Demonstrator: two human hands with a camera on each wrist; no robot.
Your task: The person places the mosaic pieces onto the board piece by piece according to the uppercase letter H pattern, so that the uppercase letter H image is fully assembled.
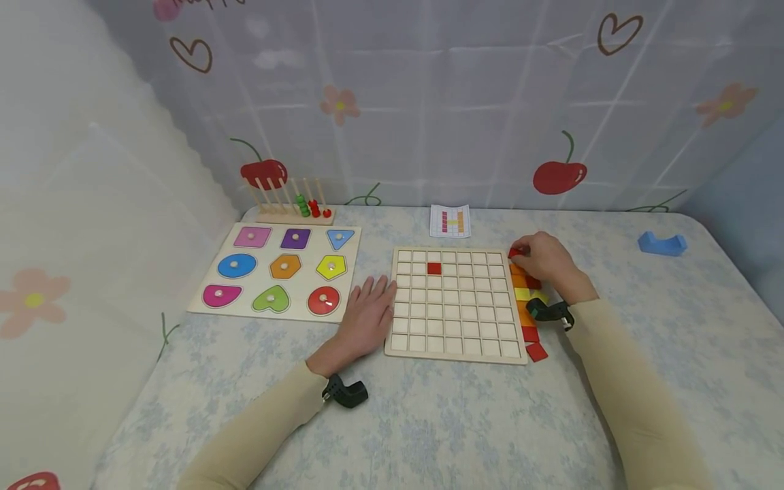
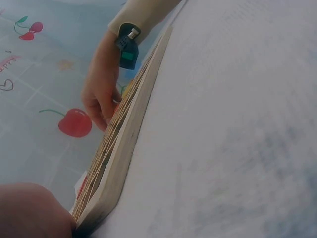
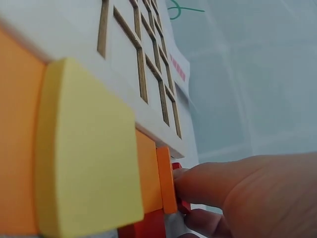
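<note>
A wooden grid board [image 1: 456, 359] lies on the table, with one red square tile [image 1: 434, 269] in its second row. My left hand [image 1: 367, 316] rests flat with its fingers straight, touching the board's left edge. At the board's upper right corner, my right hand [image 1: 545, 262] pinches a red tile [image 3: 184, 205] between thumb and fingers. Beside the board's right edge runs a row of orange tiles [image 1: 526, 318], a yellow tile [image 3: 96, 158] and more red tiles [image 1: 530, 334]. One loose red tile [image 1: 537, 352] lies at the near end. My right wrist partly hides the row.
A pattern card [image 1: 450, 222] lies behind the board. To the left is a shape puzzle board [image 1: 300, 286] with knobbed pieces, and behind it a pegged bead stand [image 1: 294, 219]. A blue holder [image 1: 662, 243] stands at the far right. A printed curtain hangs behind the table.
</note>
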